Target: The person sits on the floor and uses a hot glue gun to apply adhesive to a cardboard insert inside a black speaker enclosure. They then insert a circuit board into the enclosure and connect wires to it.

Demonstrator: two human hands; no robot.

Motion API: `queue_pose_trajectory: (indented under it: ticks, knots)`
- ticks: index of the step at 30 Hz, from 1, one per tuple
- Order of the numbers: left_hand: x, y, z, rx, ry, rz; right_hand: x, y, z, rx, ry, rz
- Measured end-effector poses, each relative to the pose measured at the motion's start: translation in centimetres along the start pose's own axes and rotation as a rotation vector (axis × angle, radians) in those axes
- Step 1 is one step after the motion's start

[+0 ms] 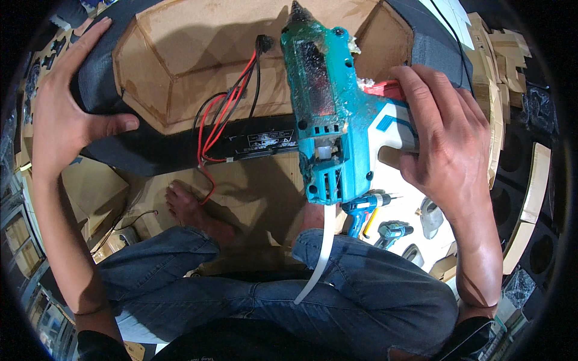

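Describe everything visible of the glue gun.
The glue gun is teal and looks plastic, with a dark pointed nozzle, vent slots, red trigger and partly white handle, which the right hand grips. Pale residue clings to it. The gun points forward over the black enclosure; a white stick trails from its rear.

The glue gun is glossy plastic, the black casing matt, the jeans denim.

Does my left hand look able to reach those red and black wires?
Probably yes: your left hand rests on the black enclosure, nothing visible stands between it and the wires, and the glue gun is beyond them.
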State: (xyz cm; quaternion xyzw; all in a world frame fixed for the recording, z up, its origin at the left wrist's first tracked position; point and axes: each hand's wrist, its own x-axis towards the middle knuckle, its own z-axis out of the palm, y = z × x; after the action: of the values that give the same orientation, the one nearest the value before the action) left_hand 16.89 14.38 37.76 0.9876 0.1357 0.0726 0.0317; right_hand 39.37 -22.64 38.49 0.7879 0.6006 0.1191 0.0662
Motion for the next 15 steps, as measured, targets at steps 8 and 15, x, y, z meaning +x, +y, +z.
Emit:
queue_pose_trajectory:
  ticks: [8,15]
  knots:
    - [-0.13,-0.12,0.30,-0.024,0.009,-0.003,0.36,-0.81,-0.08,0.016,-0.013,0.107]
    - [-0.54,0.22,0.02,-0.021,0.022,0.025,0.48,-1.11,-0.05,0.005,0.020,0.084]
